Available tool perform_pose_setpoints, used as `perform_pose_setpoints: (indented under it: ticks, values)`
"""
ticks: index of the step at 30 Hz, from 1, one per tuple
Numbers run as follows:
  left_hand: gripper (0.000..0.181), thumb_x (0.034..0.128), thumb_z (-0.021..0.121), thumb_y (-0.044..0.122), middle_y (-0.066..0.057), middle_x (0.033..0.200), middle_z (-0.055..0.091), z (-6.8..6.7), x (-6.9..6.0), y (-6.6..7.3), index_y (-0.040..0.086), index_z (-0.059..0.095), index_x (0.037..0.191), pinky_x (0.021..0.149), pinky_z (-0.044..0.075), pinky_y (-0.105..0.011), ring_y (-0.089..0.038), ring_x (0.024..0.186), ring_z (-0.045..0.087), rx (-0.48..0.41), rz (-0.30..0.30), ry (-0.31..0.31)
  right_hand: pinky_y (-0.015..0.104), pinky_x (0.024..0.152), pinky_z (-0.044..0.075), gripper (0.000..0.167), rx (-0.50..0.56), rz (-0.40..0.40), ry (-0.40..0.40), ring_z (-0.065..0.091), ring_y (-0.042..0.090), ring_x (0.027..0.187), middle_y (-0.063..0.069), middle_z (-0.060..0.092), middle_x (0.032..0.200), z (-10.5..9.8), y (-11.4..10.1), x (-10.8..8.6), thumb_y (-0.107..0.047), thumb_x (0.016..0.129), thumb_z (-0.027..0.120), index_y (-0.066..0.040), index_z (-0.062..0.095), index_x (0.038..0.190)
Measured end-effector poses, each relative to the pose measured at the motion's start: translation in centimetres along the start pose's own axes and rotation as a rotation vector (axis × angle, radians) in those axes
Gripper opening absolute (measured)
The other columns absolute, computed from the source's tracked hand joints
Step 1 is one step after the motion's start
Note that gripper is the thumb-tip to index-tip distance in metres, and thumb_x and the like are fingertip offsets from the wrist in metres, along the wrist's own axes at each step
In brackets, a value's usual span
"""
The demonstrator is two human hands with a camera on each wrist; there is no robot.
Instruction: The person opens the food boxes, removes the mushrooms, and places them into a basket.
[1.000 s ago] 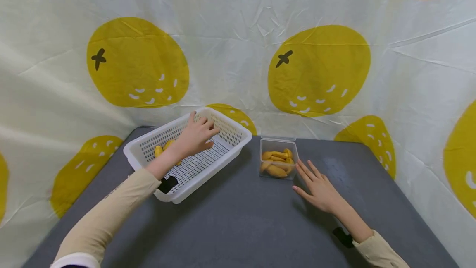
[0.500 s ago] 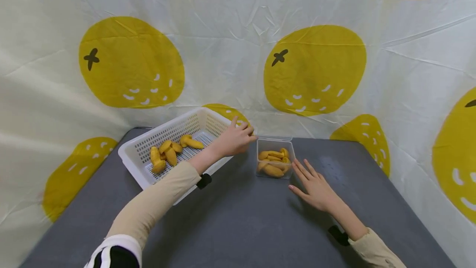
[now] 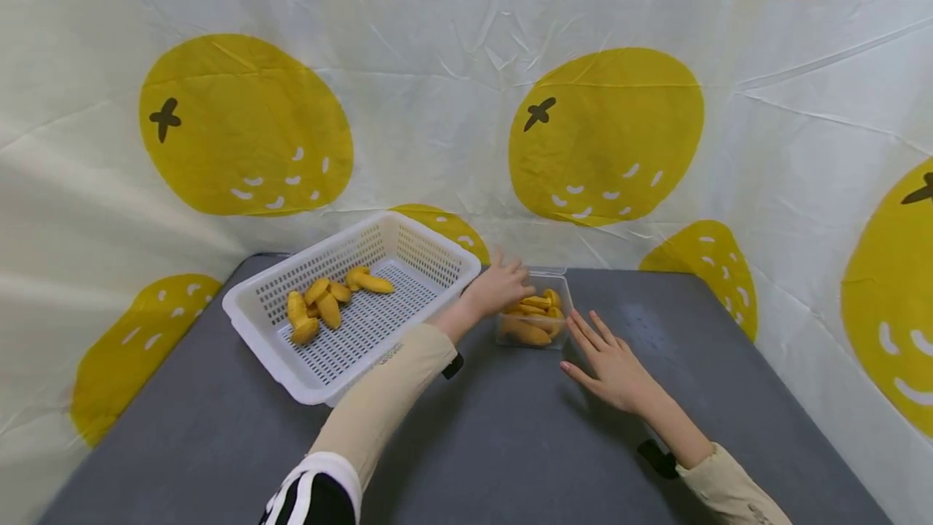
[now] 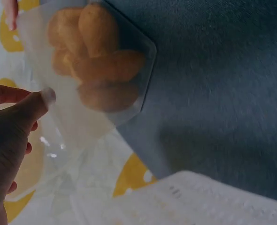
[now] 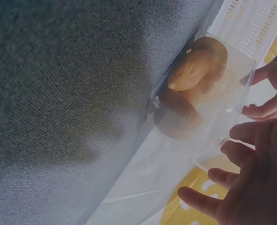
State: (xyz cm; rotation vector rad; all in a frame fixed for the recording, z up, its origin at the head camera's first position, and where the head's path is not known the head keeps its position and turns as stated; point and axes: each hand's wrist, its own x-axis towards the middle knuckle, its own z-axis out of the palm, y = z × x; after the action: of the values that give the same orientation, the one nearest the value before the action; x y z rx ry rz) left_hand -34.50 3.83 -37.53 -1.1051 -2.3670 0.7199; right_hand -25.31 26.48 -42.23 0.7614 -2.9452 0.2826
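Observation:
A small clear plastic box [image 3: 552, 343] with several yellow-brown mushrooms [image 3: 541, 302] inside stands on the dark table. Its clear lid [image 3: 547, 271] is raised at the back. My left hand [image 3: 496, 288] reaches over the box's left side; the left wrist view shows its thumb [image 4: 37, 105] at the clear plastic and no mushroom in the hand. On the other side, my right hand [image 3: 612, 371] lies with spread, straight fingers, their tips at the box's right wall. In the right wrist view, mushrooms [image 5: 190, 70] show through the plastic.
Left of the box is a white perforated basket [image 3: 244, 318], set at an angle, holding several mushrooms [image 3: 330, 310]. My left forearm [image 3: 394, 379] passes over its front right corner. A white curtain [image 3: 423, 120] printed with yellow fruit hangs behind the table.
My left hand has moved right from above the basket to the clear box, uncovering the mushrooms in the basket. My right hand has stayed beside the box.

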Motion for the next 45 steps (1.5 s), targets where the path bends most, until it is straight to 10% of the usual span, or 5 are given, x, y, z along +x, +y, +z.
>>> perform_pose_setpoints:
  ticks: [15, 37, 45]
  values:
    - [0.031, 0.0939, 0.042, 0.023, 0.015, 0.132, 0.046, 1.0, 2.1, 1.5, 0.041, 0.057, 0.115, 0.105, 0.024, -0.052, -0.017, 0.129, 0.032, 0.029, -0.018, -0.308, 0.061, 0.097, 0.027, 0.073, 0.009, -0.001, 0.003, 0.009, 0.032, 0.138, 0.007, 0.017, 0.150, -0.2, 0.0, 0.0, -0.052, 0.087, 0.044, -0.016, 0.018, 0.143]
    - [0.036, 0.0894, 0.039, 0.049, 0.015, 0.132, 0.047, 2.1, 2.1, 1.0, 0.050, 0.041, 0.125, 0.104, 0.023, -0.054, -0.017, 0.131, 0.030, -0.032, 0.003, -0.310, 0.061, 0.096, 0.028, 0.072, 0.001, 0.002, 0.001, 0.009, 0.032, 0.138, 0.006, 0.018, 0.150, -0.2, 0.1, -0.1, -0.053, 0.087, 0.043, -0.018, 0.017, 0.144]
    - [0.032, 0.0908, 0.038, 0.047, 0.019, 0.117, 0.058, 2.0, 2.2, 1.0, 0.036, 0.064, 0.107, 0.106, 0.021, -0.054, -0.014, 0.131, 0.030, -0.076, -0.008, -0.334, 0.061, 0.096, 0.027, 0.072, -0.003, -0.005, 0.006, 0.009, 0.032, 0.138, 0.005, 0.017, 0.150, -0.2, 0.2, -0.2, -0.053, 0.087, 0.043, -0.017, 0.018, 0.143]
